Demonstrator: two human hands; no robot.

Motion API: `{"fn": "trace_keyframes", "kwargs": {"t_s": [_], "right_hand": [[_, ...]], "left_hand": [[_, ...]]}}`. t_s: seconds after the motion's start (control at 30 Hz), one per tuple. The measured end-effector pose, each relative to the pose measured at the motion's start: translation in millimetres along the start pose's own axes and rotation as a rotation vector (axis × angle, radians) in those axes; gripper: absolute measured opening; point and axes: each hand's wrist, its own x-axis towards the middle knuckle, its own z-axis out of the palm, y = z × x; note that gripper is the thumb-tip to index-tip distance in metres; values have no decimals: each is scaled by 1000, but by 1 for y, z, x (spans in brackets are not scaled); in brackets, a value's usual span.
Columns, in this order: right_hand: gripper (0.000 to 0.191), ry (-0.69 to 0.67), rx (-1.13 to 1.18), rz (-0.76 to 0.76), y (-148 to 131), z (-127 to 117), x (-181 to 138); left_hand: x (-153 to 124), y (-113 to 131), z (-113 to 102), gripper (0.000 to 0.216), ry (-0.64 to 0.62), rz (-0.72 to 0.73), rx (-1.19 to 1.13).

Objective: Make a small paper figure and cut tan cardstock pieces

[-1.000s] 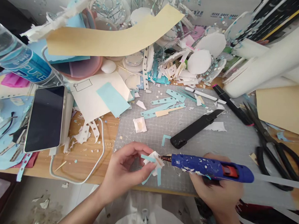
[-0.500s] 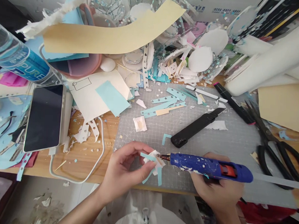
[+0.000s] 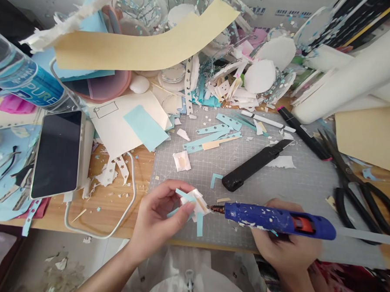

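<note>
Between the thumb and fingers of my left hand (image 3: 163,220) is a small white paper piece (image 3: 197,205) with light blue strips sticking out of it. My right hand (image 3: 286,246) is wrapped round a blue hot glue gun (image 3: 259,217), spotted with dried white bits. Its dark nozzle points left, at the right edge of the paper piece; whether the two touch I cannot tell. A clear glue stick (image 3: 360,235) juts from the gun's back end. Just beyond my hands lie an L-shaped blue paper strip (image 3: 215,179) and a small white folded paper square (image 3: 181,161).
On the grey cutting mat (image 3: 193,176) lie a black utility knife (image 3: 256,166) with its blade out, blue strips and a marker (image 3: 303,132). Black scissors (image 3: 350,176) lie at the right. A phone (image 3: 57,152), cable (image 3: 134,186) and water bottle (image 3: 32,74) stand left; paper crafts crowd the back.
My left hand has moved slightly left with the paper piece, turning it. The glue gun has shifted a little right, and its nozzle has come off the middle of the piece.
</note>
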Motion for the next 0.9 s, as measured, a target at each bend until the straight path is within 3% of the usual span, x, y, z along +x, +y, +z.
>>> {"fn": "trace_keyframes", "kwargs": {"t_s": [0.23,0.9], "right_hand": [[15,-23,-51,-88,2,-1,3],[16,15,-42,-62,1,1,4]], "left_hand": [[-1,2,1,11,5,-18,15],[-1,2,0,8,4,-41,21]]}}
